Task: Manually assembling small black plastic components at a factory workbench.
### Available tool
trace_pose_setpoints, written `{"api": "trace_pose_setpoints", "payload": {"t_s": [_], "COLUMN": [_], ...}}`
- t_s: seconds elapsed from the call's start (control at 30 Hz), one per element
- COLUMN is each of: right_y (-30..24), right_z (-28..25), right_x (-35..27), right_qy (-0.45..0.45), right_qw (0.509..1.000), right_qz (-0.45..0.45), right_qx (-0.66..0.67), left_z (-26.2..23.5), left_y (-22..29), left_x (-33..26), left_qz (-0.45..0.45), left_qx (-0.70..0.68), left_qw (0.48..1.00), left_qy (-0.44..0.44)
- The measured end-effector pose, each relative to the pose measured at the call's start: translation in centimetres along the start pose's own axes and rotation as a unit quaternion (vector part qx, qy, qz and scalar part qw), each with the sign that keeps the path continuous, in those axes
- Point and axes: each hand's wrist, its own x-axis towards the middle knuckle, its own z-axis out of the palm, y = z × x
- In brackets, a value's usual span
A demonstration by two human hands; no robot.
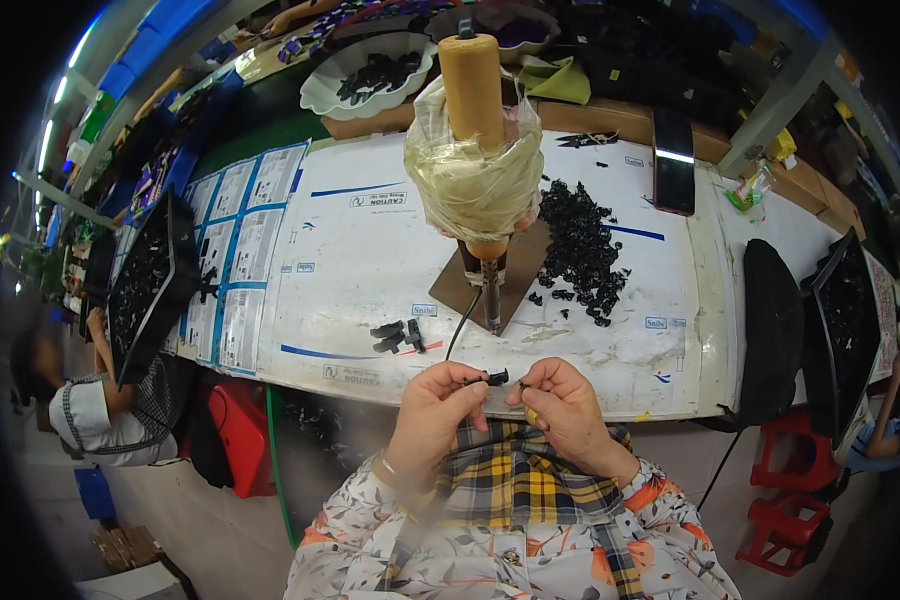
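Note:
My left hand [437, 405] pinches a small black plastic part [491, 378] just above the front edge of the white table [370, 250]. My right hand [563, 398] is close beside it, fingers curled, its fingertips at the part's right end; whether it holds anything is unclear. Straight ahead hangs a tool with a wooden handle [473, 85] wrapped in clear plastic film, its metal tip [492, 310] over a brown board [530, 265]. A heap of black parts [582, 250] lies right of the board. A few finished-looking black pieces [398, 336] lie to the left.
A black tray of parts [145, 285] leans at the table's left edge, another [850, 310] at the right. A white dish with black parts [370, 72] and a dark phone [673, 160] sit at the back. Other seated people are at both sides, with red stools [790, 480].

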Motion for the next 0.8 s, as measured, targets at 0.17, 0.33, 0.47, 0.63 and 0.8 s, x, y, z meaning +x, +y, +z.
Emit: {"api": "trace_pose_setpoints", "payload": {"t_s": [0.17, 0.33, 0.47, 0.63, 0.8], "right_y": [0.08, 0.5, 0.79, 0.72, 0.64], "right_z": [0.09, 0.08, 0.16, 0.22, 0.11], "right_x": [0.02, 0.21, 0.38, 0.48, 0.36], "right_qy": [-0.014, 0.002, 0.01, 0.028, 0.018], "right_qw": [1.0, 1.0, 1.0, 0.999, 0.999], "right_qz": [0.02, -0.018, -0.018, -0.004, -0.013], "right_qx": [0.019, -0.005, -0.021, -0.031, -0.048], "left_z": [-0.31, -0.19, 0.14, 0.36, 0.09], "left_y": [-0.27, -0.31, -0.4, -0.29, -0.56], "left_x": [0.3, 0.25, 0.15, 0.07, 0.04], "left_qz": [-0.001, -0.013, -0.021, -0.031, -0.027], "left_qx": [-0.014, 0.016, 0.017, 0.023, 0.02], "left_qw": [1.0, 1.0, 1.0, 0.999, 0.999], "left_qy": [-0.004, -0.001, 0.0, -0.016, -0.017]}}
